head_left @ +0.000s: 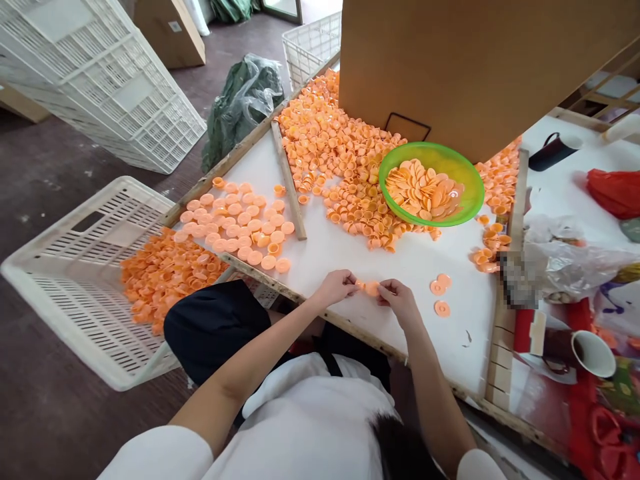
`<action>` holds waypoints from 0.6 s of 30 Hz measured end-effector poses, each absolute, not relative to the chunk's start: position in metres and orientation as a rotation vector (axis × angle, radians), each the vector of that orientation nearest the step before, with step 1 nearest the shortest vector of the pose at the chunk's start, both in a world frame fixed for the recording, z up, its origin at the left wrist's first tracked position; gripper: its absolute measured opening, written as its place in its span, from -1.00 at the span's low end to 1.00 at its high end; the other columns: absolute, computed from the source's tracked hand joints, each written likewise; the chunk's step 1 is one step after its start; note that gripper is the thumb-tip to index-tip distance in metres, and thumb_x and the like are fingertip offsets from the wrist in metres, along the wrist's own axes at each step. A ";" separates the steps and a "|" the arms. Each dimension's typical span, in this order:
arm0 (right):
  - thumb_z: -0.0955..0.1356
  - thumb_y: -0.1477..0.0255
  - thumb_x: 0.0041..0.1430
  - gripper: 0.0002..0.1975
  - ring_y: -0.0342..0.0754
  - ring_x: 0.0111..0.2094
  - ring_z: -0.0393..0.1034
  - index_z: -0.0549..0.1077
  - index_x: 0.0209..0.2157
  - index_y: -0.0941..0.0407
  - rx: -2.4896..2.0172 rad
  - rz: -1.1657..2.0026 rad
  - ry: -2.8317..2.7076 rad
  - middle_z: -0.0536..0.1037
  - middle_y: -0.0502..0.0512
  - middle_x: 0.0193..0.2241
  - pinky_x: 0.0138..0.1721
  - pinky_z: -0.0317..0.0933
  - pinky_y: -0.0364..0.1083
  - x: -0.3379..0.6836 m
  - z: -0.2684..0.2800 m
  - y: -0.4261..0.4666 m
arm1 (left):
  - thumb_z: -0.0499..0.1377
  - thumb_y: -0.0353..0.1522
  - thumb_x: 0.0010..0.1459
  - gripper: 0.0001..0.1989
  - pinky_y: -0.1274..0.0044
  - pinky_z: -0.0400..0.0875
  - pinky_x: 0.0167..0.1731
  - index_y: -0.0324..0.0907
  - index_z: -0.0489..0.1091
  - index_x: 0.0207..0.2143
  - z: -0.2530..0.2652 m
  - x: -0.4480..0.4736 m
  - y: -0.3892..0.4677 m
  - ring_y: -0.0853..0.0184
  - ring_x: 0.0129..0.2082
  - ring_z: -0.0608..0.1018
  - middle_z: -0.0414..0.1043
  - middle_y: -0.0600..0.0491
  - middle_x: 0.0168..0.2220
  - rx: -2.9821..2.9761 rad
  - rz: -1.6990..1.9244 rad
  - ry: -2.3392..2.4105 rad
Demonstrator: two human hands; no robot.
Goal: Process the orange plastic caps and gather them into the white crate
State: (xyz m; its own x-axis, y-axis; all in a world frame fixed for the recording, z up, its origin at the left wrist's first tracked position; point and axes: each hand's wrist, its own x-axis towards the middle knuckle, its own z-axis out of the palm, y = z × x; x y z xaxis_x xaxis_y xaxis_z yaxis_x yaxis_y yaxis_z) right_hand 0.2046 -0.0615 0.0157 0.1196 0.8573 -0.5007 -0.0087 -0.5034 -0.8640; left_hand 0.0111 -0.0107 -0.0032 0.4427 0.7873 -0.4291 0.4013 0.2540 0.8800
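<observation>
Close to the table's near edge, my left hand (338, 287) pinches a small orange plastic cup-like piece (359, 285), mostly hidden by the fingers. My right hand (399, 301) is closed on the edge of a flat orange plastic disc (373, 288). Both pieces are held close together just above the white tabletop (325, 250); whether they touch I cannot tell. A few loose discs (442, 308) lie right of my right hand. Beyond the hands, a green bowl (473, 207) holds a heap of similar discs.
A large pile of orange cups (345, 153) spreads before a tall cardboard box (450, 60). Left of a wooden strip (290, 183) lie many round orange pieces (240, 227). A white crate (65, 267) with orange parts stands by my left knee. A mug (593, 353) stands at the right.
</observation>
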 end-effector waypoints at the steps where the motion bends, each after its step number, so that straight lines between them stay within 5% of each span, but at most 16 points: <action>1: 0.44 0.14 -0.16 -0.62 -0.11 -0.49 0.39 0.42 -0.40 0.14 -1.651 1.504 -0.830 0.49 0.02 -0.54 -0.40 0.35 -0.09 0.197 0.013 -0.061 | 0.16 -0.34 0.02 -0.82 0.62 0.31 -0.50 -0.21 0.34 -0.29 -0.002 0.011 -0.011 0.44 -0.52 0.46 0.44 0.11 -0.48 1.356 0.377 1.166; 10: 0.43 0.16 -0.11 -0.66 -0.10 -0.49 0.43 0.42 -0.39 0.12 -1.678 1.507 -0.856 0.53 0.04 -0.51 -0.40 0.37 -0.08 0.190 0.008 -0.066 | 0.10 -0.45 0.06 -0.78 0.49 0.35 -0.24 -0.18 0.38 -0.19 0.022 -0.002 -0.021 0.32 -0.33 0.49 0.46 0.00 -0.32 1.772 0.360 1.457; 18: 0.42 0.20 -0.08 -0.71 -0.09 -0.50 0.44 0.40 -0.40 0.12 -1.736 1.469 -0.906 0.53 0.05 -0.54 -0.44 0.39 -0.09 0.179 0.006 -0.052 | 0.12 -0.27 0.11 -0.79 0.60 0.38 -0.50 -0.22 0.37 -0.26 0.010 0.008 -0.013 0.44 -0.55 0.48 0.43 0.08 -0.48 1.349 0.479 1.275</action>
